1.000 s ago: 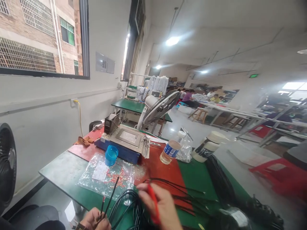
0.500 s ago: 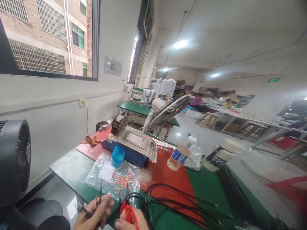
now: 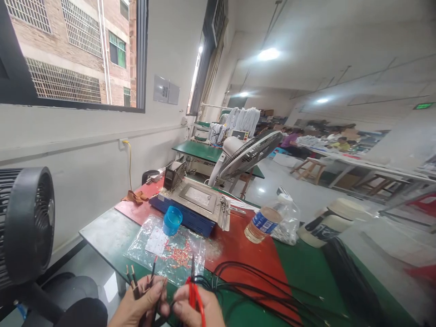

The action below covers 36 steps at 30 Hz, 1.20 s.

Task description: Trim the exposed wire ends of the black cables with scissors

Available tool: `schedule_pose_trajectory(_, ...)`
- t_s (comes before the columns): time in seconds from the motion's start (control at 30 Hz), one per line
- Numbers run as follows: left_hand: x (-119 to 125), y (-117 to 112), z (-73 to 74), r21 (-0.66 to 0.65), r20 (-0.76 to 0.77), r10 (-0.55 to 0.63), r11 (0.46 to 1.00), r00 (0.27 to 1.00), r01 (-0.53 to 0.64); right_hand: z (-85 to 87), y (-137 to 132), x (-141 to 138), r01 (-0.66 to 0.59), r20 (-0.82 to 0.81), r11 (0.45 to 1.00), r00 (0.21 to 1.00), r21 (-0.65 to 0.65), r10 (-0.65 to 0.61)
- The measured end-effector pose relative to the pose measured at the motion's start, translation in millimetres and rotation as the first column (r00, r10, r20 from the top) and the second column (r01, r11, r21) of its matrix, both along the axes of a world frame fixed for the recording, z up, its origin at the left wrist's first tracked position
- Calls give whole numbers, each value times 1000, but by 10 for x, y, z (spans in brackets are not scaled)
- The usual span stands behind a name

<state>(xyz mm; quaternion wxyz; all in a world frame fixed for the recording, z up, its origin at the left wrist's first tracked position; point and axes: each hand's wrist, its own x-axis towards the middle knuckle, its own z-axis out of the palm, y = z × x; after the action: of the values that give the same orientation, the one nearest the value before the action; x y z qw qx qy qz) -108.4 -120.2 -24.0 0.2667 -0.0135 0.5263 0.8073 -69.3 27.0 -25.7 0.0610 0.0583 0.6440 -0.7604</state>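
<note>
Hovering over the near edge of the bench (image 3: 102, 230), the left hand (image 3: 138, 306) bunches black wires (image 3: 136, 292) and the right hand (image 3: 186, 312) grips red pliers (image 3: 192, 293), a job probably best done with the wires pinched close to their tips.

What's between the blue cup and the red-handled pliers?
In the head view, tiny red and pale scraps lie there on a clear plastic bag.

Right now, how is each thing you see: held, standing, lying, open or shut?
Left hand: closed around black wires
Right hand: gripping red-handled pliers
Blue cup: upright, open on top
Plastic bag: spread flat
Labelled bottle: standing, pale liquid inside
White jar: standing, lid on
Loose cables: lying, curved
White fan: can't tell whether spinning
</note>
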Motion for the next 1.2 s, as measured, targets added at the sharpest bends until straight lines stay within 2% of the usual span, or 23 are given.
schedule_pose_trajectory(0.07,-14,0,19,-16,17,-52,999,999,52,166,123,-51,19,-26,998,1000,52,-18)
schedule_pose_trajectory(0.13,-23,14,35,-6,16,-78,997,997,78,312,201,-119,-26,-53,998,998,58,29)
schedule_pose_trajectory(0.23,-17,44,41,6,4,-23,1000,1000,23,417,211,-227,-135,-72,990,988,49,139)
schedule_pose_trajectory(0.33,6,68,14,-66,6,78,995,997,-78,379,140,-315,-177,-106,980,977,95,186)
schedule_pose_trajectory(0.43,21,93,-27,-130,-7,129,983,992,-129,261,69,-390,-113,-127,977,982,179,137)
schedule_pose_trajectory(0.57,-17,134,-59,-134,-4,214,968,977,-213,184,94,-462,-135,-77,966,985,221,155)
schedule_pose_trajectory(0.63,-59,147,-62,-142,28,288,949,957,-281,243,173,-464,-141,-163,926,964,350,209)
schedule_pose_trajectory(0.7,-102,154,-53,-131,59,380,919,923,-371,337,267,-447,-107,-231,835,935,540,270)
schedule_pose_trajectory(0.8,-143,166,-19,-52,96,474,881,875,-471,423,355,-416,-160,-119,665,927,729,355)
schedule_pose_trajectory(0.87,-149,178,9,-38,90,484,875,870,-483,406,358,-410,-214,-46,597,920,773,390)
schedule_pose_trajectory(0.93,-147,192,29,-51,60,481,876,875,-479,351,335,-417,-221,-43,584,914,781,403)
schedule_pose_trajectory(1.1,-152,222,53,-163,-4,475,868,880,-469,244,304,-445,-209,-58,605,919,768,390)
schedule_pose_trajectory(1.2,-162,245,87,-182,-25,479,861,877,-475,226,318,-453,-224,-30,620,928,752,372)
